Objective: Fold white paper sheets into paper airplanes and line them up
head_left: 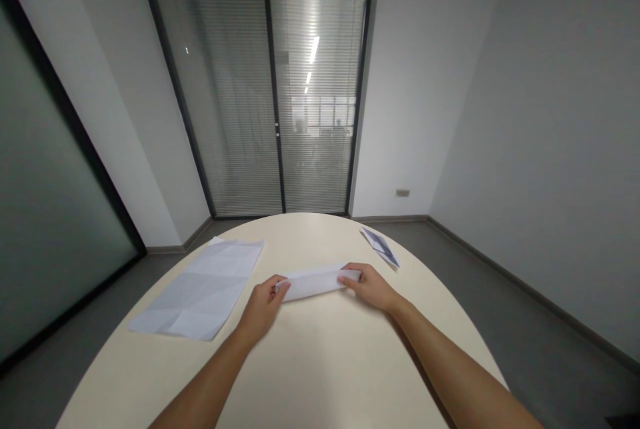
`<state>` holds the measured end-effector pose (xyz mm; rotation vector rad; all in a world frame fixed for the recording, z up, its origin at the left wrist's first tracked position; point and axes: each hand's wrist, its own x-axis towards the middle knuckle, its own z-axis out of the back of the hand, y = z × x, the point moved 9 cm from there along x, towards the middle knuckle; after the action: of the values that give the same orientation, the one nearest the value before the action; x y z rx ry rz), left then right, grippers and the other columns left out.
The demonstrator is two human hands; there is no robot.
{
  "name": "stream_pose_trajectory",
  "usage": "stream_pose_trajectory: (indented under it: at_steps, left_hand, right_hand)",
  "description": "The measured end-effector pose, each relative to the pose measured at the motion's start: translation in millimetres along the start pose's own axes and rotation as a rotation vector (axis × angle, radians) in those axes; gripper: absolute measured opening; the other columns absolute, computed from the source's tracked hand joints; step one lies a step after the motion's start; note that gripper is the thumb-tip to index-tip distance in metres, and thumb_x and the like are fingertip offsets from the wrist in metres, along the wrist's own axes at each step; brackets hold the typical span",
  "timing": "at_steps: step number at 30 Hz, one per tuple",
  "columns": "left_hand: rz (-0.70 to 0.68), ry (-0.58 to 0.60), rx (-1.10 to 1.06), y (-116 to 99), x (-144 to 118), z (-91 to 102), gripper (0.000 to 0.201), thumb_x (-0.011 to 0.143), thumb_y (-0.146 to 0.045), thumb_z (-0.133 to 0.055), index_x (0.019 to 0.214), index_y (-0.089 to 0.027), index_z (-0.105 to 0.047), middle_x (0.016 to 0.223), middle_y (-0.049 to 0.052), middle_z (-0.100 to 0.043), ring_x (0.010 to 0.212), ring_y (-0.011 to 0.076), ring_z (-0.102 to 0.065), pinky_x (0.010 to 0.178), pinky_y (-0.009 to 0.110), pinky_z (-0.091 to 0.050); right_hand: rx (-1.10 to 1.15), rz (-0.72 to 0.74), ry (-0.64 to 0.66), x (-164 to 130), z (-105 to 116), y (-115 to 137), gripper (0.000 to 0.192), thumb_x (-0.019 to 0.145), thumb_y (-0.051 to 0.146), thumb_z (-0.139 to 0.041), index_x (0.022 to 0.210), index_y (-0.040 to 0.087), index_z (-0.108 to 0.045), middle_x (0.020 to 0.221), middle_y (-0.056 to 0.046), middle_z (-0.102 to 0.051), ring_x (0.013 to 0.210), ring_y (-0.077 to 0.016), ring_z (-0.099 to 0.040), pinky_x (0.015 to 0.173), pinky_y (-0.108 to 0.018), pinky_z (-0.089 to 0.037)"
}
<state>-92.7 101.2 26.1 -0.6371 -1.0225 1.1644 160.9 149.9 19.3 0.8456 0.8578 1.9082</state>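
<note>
A folded strip of white paper (pixel 315 283) stretches between my two hands, just over the middle of the table. My left hand (pixel 264 305) pinches its left end between thumb and fingers. At the right end, my right hand (pixel 367 284) grips the strip with the thumb on top and the fingers behind. To the left lies a larger sheet of white paper (pixel 200 289) with crease lines across it. Beyond my right hand rests a small folded paper piece (pixel 381 247) with dark and white parts; its exact kind I cannot make out.
The cream table (pixel 320 369) has a rounded far edge. Past it stand glass doors (pixel 275 102) with blinds and dark frames. A wall socket (pixel 403 193) sits low on the white wall, and grey floor surrounds the table.
</note>
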Motion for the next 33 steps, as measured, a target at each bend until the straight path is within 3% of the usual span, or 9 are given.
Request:
stream_pose_trajectory:
  at_steps: [7,11,13,18,22,25,29,31,33]
  left_hand:
    - [0.058,-0.164,-0.182,10.7,5.1,13.7,0.042,0.082,-0.055,-0.06,0.097,-0.016,-0.068,0.081,0.004,-0.072,0.075,0.0201,-0.068,0.066,0.027,-0.052]
    - [0.021,-0.121,-0.245,12.1,7.3,2.6,0.045,0.082,-0.052,-0.064,0.107,-0.014,-0.066,0.096,0.008,-0.074,0.089,0.0233,-0.07,0.08,0.032,-0.056]
    - [0.039,-0.105,-0.241,13.7,8.7,-2.3,0.046,0.082,-0.054,-0.064,0.103,-0.014,-0.067,0.096,0.009,-0.075,0.09,0.0243,-0.07,0.078,0.032,-0.057]
    - [0.141,-0.202,-0.282,21.6,11.9,3.1,0.047,0.075,-0.056,-0.069,0.1,-0.017,-0.063,0.087,0.008,-0.075,0.076,0.023,-0.072,0.067,0.032,-0.058]
    - [0.184,-0.224,-0.187,36.4,13.0,7.6,0.05,0.079,-0.053,-0.066,0.114,-0.017,-0.058,0.086,0.009,-0.075,0.072,0.0236,-0.072,0.064,0.034,-0.057]
    - [0.145,-0.278,0.022,43.3,11.9,15.6,0.051,0.083,-0.043,-0.063,0.126,-0.018,-0.053,0.094,0.009,-0.074,0.076,0.0228,-0.071,0.071,0.036,-0.057]
    - [-0.083,-0.365,0.33,14.8,5.1,18.5,0.045,0.088,-0.031,-0.055,0.131,-0.021,-0.053,0.127,0.012,-0.063,0.105,0.0256,-0.065,0.094,0.044,-0.051]
    - [-0.195,-0.305,0.429,-6.0,0.1,5.8,0.041,0.093,-0.029,-0.049,0.133,-0.021,-0.053,0.134,0.012,-0.059,0.12,0.0272,-0.058,0.103,0.047,-0.045]
    - [-0.234,-0.174,0.498,-18.9,-4.5,-13.5,0.042,0.096,-0.031,-0.045,0.137,-0.022,-0.051,0.137,0.011,-0.058,0.126,0.0263,-0.054,0.107,0.047,-0.042]
  right_hand:
    - [0.195,0.033,-0.062,14.1,-5.3,-0.6,0.042,0.09,0.054,-0.06,0.097,0.014,-0.068,0.093,-0.007,-0.072,0.085,-0.0223,-0.063,0.075,-0.032,-0.048]
    - [0.339,0.021,-0.173,19.4,-0.6,-0.6,0.046,0.09,0.056,-0.059,0.105,0.013,-0.066,0.095,-0.008,-0.072,0.081,-0.021,-0.062,0.07,-0.03,-0.048]
    - [0.394,0.008,-0.198,20.3,0.0,-2.4,0.048,0.09,0.057,-0.059,0.107,0.013,-0.065,0.095,-0.009,-0.072,0.08,-0.0207,-0.063,0.069,-0.03,-0.048]
    - [0.406,-0.023,-0.193,21.2,-2.8,-7.2,0.048,0.089,0.057,-0.06,0.105,0.012,-0.066,0.093,-0.009,-0.073,0.077,-0.0207,-0.064,0.066,-0.029,-0.048]
    - [0.323,-0.04,-0.161,20.5,-5.0,-9.3,0.044,0.087,0.055,-0.062,0.097,0.012,-0.068,0.089,-0.008,-0.073,0.074,-0.02,-0.064,0.063,-0.028,-0.047]
    - [0.278,-0.087,-0.103,18.9,-8.7,-14.5,0.041,0.085,0.052,-0.063,0.089,0.012,-0.07,0.083,-0.007,-0.074,0.069,-0.0197,-0.064,0.06,-0.027,-0.045]
    - [0.177,-0.142,-0.12,17.0,-7.3,-22.0,0.035,0.083,0.046,-0.062,0.082,0.012,-0.07,0.082,-0.008,-0.074,0.07,-0.0208,-0.065,0.06,-0.027,-0.046]
    - [0.146,-0.154,-0.145,16.5,-7.5,-23.3,0.031,0.082,0.042,-0.062,0.088,0.013,-0.07,0.086,-0.008,-0.074,0.074,-0.0216,-0.067,0.062,-0.028,-0.048]
    - [0.125,-0.153,-0.176,15.2,-8.3,-21.9,0.037,0.081,0.038,-0.063,0.107,0.013,-0.067,0.089,-0.007,-0.074,0.076,-0.0206,-0.067,0.064,-0.028,-0.049]
